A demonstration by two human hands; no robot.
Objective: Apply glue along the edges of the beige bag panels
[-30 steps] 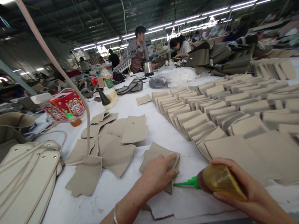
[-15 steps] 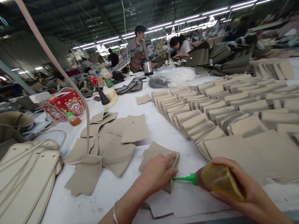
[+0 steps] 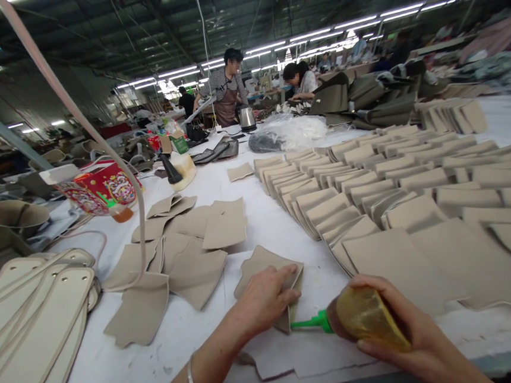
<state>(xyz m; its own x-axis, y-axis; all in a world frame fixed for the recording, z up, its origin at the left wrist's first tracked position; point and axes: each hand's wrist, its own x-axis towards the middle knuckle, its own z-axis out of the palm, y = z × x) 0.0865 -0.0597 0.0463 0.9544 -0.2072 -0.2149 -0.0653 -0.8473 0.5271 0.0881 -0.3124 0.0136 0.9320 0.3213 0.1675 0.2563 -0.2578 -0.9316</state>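
Head view: beige notched fabric piece [image 3: 262,263]

Rows of overlapping beige cut pieces [image 3: 371,187] are lying across the white tabletop [image 3: 262,220], right of a loose heap of similar pieces [image 3: 183,239]. Left of that heap, long cream panels [image 3: 30,330] are stacking up at the tabletop's edge. Behind the heap, a red patterned box [image 3: 109,186] is sitting. Farther back, an electric kettle [image 3: 246,118] is standing before a person in an apron [image 3: 224,96].
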